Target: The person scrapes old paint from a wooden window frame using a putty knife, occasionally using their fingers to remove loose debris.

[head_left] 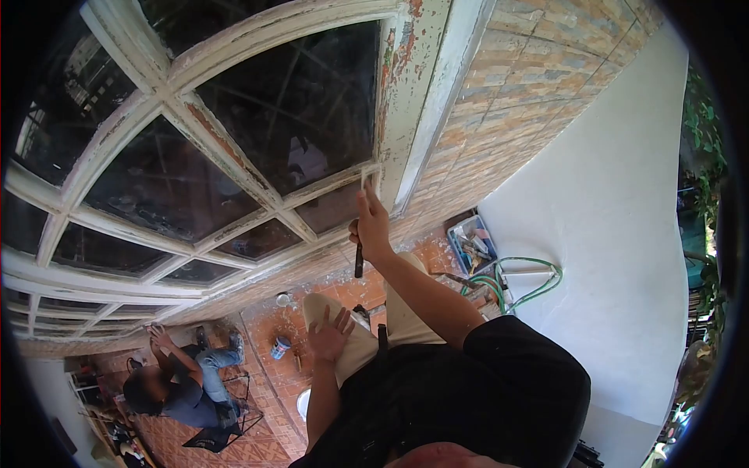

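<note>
My right hand (373, 226) is closed around a dark-handled hand tool (359, 261) whose handle points down. Its pale upper end meets the window frame (402, 101) near the corner of a lower pane; whether it is a blade or bristles is too small to tell. White paint on this frame is worn and flaking, with brown and reddish patches showing. Dark glass panes (292, 109) sit between the curved bars. My left hand (329, 334) lies on my thigh in light trousers, fingers spread and holding nothing.
Lower left, another person (183, 382) sits on a folding chair with hands raised to the window. A blue can (280, 347) and pale flakes are on the tiled floor (273, 390). At right are a bin of tools (472, 243), a green hose (538, 285) and a white wall (593, 179).
</note>
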`<state>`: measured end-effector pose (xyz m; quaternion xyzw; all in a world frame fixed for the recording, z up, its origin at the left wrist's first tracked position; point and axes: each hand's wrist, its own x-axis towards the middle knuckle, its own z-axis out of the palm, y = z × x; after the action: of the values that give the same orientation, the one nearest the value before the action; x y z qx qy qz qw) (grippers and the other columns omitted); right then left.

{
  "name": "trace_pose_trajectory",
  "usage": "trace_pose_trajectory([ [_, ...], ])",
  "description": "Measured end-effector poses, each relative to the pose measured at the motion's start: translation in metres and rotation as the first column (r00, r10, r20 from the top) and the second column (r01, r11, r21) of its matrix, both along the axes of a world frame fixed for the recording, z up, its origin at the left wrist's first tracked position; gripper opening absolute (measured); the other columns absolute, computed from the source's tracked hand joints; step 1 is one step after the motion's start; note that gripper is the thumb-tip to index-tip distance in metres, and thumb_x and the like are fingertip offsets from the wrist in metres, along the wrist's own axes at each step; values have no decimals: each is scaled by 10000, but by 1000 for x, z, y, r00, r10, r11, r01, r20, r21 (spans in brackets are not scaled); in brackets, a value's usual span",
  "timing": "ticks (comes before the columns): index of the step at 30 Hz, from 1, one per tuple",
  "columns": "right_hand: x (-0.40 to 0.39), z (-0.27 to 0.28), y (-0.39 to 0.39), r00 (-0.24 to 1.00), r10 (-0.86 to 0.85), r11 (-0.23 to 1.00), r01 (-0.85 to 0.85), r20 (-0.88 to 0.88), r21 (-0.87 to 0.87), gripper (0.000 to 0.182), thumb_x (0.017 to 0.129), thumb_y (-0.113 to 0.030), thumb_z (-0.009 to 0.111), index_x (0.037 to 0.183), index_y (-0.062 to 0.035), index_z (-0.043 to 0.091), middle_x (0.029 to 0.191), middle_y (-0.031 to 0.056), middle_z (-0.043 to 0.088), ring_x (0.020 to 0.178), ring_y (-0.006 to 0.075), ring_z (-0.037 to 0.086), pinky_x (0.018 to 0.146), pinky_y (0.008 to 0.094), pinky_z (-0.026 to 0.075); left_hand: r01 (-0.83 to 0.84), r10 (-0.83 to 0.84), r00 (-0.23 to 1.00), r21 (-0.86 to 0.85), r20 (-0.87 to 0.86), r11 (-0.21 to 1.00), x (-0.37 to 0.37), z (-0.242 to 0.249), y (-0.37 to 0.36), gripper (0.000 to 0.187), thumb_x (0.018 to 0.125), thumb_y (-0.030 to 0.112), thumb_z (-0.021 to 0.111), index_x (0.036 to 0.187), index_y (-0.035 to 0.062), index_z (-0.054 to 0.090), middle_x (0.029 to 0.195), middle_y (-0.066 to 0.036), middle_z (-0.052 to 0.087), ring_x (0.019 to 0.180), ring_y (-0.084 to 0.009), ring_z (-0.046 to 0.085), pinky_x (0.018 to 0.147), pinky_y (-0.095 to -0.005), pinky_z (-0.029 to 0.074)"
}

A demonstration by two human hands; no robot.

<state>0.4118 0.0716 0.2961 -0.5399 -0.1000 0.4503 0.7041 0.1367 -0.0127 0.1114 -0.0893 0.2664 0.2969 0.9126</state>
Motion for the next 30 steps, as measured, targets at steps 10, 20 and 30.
trace_pose_trajectory([
  [10,13,1,-2,999,-34,999,34,-29,7,561,996,-378,543,1491,-179,370,645,-28,336,432,72,348,373,251,261,-24,25,998,-18,50,1000,3,0,1,631,887,440,462,1452,175,369,1488,-237,323,1403,-371,283,1127,-587,226],
  [20,24,-66,-8,976,-204,971,212,76,-107,654,920,-263,675,1478,-146,355,654,3,421,416,80,381,354,262,286,-12,12,1000,-53,7,999,2,8,-1,638,910,430,440,1490,192,323,1524,-220,293,1435,-341,245,1139,-559,206],
  [30,71,-66,-12,887,175,921,6,428,-390,575,784,-129,776,1203,10,408,938,177,653,646,254,643,524,357,506,-5,4,1000,-42,-9,999,4,9,2,632,916,434,446,1490,199,322,1522,-215,296,1438,-336,238,1142,-549,209],
])
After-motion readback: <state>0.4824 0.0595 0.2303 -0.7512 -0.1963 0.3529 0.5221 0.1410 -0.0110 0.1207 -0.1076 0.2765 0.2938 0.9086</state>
